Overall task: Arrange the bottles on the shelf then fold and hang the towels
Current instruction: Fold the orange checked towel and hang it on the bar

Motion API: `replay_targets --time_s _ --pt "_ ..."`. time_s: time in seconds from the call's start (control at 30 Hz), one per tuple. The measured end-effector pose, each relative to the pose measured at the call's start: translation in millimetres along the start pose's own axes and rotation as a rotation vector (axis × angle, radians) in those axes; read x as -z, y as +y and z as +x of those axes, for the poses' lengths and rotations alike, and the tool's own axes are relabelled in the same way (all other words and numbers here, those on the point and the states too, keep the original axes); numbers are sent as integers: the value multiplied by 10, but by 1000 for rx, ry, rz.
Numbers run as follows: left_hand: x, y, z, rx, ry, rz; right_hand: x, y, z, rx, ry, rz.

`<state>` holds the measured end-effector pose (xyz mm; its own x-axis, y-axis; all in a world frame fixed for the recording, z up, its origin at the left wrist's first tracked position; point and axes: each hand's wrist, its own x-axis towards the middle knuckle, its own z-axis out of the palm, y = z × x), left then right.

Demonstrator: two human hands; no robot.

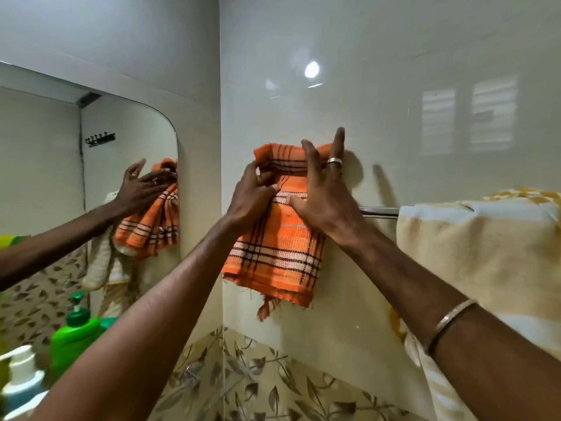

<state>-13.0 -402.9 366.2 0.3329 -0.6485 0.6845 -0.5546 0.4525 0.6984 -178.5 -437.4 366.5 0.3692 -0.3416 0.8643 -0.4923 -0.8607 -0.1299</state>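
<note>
An orange checked towel (277,253) hangs folded over the left end of a chrome towel rail (379,211) on the wall. My left hand (250,196) pinches a fold near the towel's top. My right hand (324,196) lies flat against the towel's upper part, fingers spread and pointing up, thumb pressing the cloth. A cream and yellow towel (485,256) is draped over the rail's right part. At the lower left stand a green pump bottle (74,332) and a white and blue pump bottle (22,381).
A mirror (60,177) on the left wall reflects my arms and the orange towel. The two walls meet in a corner just left of the towel. Leaf-patterned tiles (273,384) run along the lower wall.
</note>
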Motion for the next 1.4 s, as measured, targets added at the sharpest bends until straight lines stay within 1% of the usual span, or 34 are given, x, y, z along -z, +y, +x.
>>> replay_targets --time_s 0.03,0.07,0.13,0.2,0.27,0.3,0.33,0.43,0.5,0.53,0.57,0.6,0.63,0.67,0.77,0.83,0.9,0.93,1.0,1.03,1.07,1.13,1.17,1.23,1.27,1.33,1.4 --pt "-41 -30 6 -22 -35 73 -31 16 -12 26 -40 -29" --pt "-69 -71 28 -58 -28 182 -49 19 -15 41 -81 -67" --pt "-65 -126 42 -106 33 426 -38 7 4 33 -168 -193" --pt "-11 -218 58 -115 38 470 -30 12 71 6 -256 -291" --pt "33 -336 56 -141 -9 327 -28 11 143 -12 -344 -307" --pt "23 -404 46 -149 7 252 -27 17 180 -22 -382 -299" --pt "0 -479 28 -159 64 199 -21 26 224 -43 -417 -284" --pt "-146 -722 -127 -133 336 155 5 27 353 -132 -548 -212" --pt "-272 -819 -255 -85 422 5 9 33 422 -198 -636 -103" --pt "-330 -813 -313 -32 438 -130 -3 55 455 -253 -682 -17" --pt "-376 -807 -339 47 434 -297 -21 83 480 -316 -731 72" --pt "-406 -797 -348 130 398 -482 -33 100 496 -376 -773 150" --pt "-416 -793 -348 213 325 -639 -35 109 503 -428 -801 197" --pt "-406 -816 -342 256 245 -739 -46 130 513 -470 -814 214" --pt "-311 -920 -344 226 84 -803 -88 172 518 -530 -797 211" --pt "-236 -937 -357 183 -13 -776 -88 149 471 -499 -711 145" --pt "-134 -918 -376 192 -68 -672 -76 63 362 -402 -546 -37" --pt "-75 -899 -386 213 -81 -594 -94 30 290 -315 -425 -158" --pt "41 -905 -391 252 -110 -446 -156 -18 84 -117 -77 -394" --pt "86 -908 -398 259 -128 -392 -192 -48 -47 -51 85 -467" --pt "120 -908 -409 259 -137 -357 -238 -78 -188 -13 217 -488" --pt "154 -896 -431 259 -130 -336 -394 -82 -460 -7 405 -390" --pt "158 -888 -443 262 -131 -346 -473 -95 -598 -65 457 -285" --pt "141 -881 -465 261 -136 -388 -616 -137 -806 -280 521 17" --pt "121 -886 -471 262 -132 -411 -664 -148 -856 -398 519 171" --pt "94 -909 -473 269 -134 -429 -711 -126 -849 -579 436 419" --pt "91 -918 -487 260 -137 -406 -690 -54 -777 -649 322 600"
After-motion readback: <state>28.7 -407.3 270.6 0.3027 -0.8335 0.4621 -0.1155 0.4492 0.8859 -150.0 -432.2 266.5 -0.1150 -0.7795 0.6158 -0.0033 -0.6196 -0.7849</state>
